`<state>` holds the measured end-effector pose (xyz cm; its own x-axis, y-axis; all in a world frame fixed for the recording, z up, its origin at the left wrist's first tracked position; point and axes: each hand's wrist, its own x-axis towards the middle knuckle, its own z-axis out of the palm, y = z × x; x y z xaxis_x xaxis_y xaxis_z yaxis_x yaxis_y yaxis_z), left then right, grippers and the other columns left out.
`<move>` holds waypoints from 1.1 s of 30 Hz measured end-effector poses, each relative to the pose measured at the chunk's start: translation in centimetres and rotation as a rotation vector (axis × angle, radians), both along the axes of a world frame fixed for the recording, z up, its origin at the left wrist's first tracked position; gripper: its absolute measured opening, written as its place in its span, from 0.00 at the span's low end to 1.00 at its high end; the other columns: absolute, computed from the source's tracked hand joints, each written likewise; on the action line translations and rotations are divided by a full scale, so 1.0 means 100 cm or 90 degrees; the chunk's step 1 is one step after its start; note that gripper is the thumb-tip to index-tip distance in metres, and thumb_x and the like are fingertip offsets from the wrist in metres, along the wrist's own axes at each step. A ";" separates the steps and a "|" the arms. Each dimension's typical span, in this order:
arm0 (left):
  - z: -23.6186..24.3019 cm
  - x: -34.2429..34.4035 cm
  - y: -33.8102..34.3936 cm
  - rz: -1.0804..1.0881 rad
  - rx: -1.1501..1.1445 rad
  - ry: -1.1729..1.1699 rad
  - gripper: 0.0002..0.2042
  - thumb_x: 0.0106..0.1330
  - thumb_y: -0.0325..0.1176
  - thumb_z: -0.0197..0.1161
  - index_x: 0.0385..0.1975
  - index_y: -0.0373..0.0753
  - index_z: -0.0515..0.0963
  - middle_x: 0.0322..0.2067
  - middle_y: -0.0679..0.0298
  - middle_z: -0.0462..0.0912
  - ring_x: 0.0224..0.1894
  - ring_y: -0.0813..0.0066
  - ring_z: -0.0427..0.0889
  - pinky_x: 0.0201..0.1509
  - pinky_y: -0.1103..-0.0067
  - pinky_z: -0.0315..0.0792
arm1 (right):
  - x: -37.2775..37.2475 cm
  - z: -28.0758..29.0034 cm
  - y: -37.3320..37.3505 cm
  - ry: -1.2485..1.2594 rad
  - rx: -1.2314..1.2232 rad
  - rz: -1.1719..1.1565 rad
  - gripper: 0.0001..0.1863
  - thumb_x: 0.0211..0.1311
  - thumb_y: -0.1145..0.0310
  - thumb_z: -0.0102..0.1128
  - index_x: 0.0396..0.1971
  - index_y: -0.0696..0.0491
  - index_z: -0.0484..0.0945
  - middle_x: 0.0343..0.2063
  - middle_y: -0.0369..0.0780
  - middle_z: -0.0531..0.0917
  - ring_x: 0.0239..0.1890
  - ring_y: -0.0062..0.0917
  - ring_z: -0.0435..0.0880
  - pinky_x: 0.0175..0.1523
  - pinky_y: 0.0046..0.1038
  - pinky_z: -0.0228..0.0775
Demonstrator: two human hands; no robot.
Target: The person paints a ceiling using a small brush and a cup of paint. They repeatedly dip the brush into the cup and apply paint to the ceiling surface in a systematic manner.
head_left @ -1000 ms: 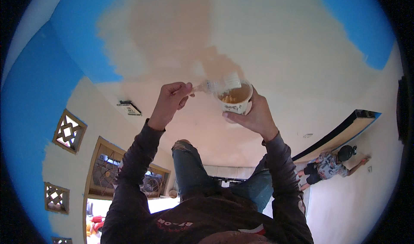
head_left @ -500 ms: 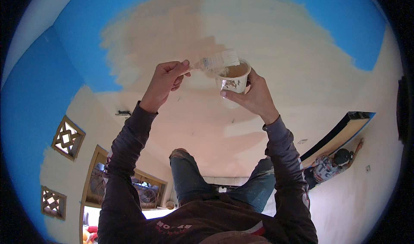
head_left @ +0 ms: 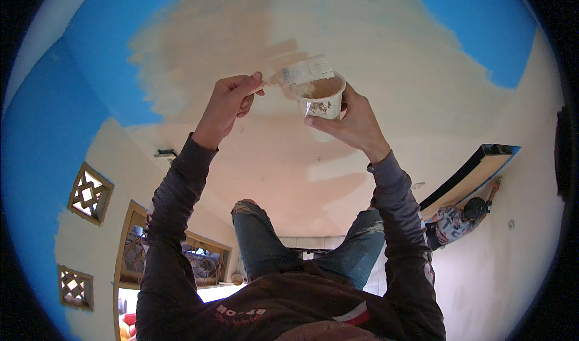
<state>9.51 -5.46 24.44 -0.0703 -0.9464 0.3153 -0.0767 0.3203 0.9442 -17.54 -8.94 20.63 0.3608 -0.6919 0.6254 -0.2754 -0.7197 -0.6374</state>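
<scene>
My left hand (head_left: 232, 107) is closed round the handle of a flat paintbrush (head_left: 304, 71), its bristles pointing right and coated in pale paint. The bristle end lies over the rim of a small white plastic tub (head_left: 322, 106), which my right hand (head_left: 356, 124) grips from its right side, thumb across the front. Brownish drips mark the tub's outer wall, and pale beige paint shows inside it. Both hands are raised in front of a wall (head_left: 253, 45) painted partly beige and partly blue.
Two square lattice vents (head_left: 90, 194) pierce the left wall, near a wooden-framed window (head_left: 205, 259). At right, another person (head_left: 455, 220) reaches toward the wall below a dark-edged ledge (head_left: 470, 178). A small switch plate (head_left: 511, 224) sits on that wall. My bent legs (head_left: 259, 238) show below.
The brush and tub stay together and appear slightly lower left in view, as the whole view has shifted a little. Both hands keep their holds.
</scene>
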 end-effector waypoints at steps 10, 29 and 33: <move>-0.006 -0.004 -0.007 -0.009 -0.008 -0.016 0.18 0.72 0.46 0.61 0.31 0.35 0.78 0.17 0.78 0.61 0.17 0.90 0.55 0.18 0.85 0.49 | -0.007 -0.001 0.001 0.018 -0.007 -0.034 0.46 0.42 0.48 0.79 0.55 0.64 0.71 0.40 0.51 0.86 0.42 0.40 0.88 0.49 0.34 0.80; -0.015 -0.038 -0.020 -0.011 0.009 -0.072 0.19 0.70 0.49 0.63 0.28 0.37 0.79 0.15 0.78 0.63 0.15 0.92 0.56 0.17 0.86 0.48 | -0.043 -0.022 0.003 0.005 0.027 -0.071 0.46 0.41 0.47 0.79 0.54 0.65 0.70 0.39 0.52 0.86 0.42 0.42 0.87 0.49 0.36 0.80; -0.015 -0.046 -0.016 -0.009 0.006 -0.059 0.20 0.70 0.49 0.63 0.26 0.36 0.79 0.12 0.79 0.59 0.13 0.91 0.54 0.17 0.86 0.48 | -0.045 -0.026 0.005 0.004 0.035 -0.075 0.46 0.42 0.48 0.79 0.55 0.64 0.70 0.40 0.51 0.86 0.44 0.41 0.87 0.50 0.35 0.79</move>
<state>4.95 -7.07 22.96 -0.1129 -0.9479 0.2979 -0.1594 0.3132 0.9362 -22.00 -8.43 18.01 0.2796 -0.7624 0.5836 -0.3603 -0.6467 -0.6723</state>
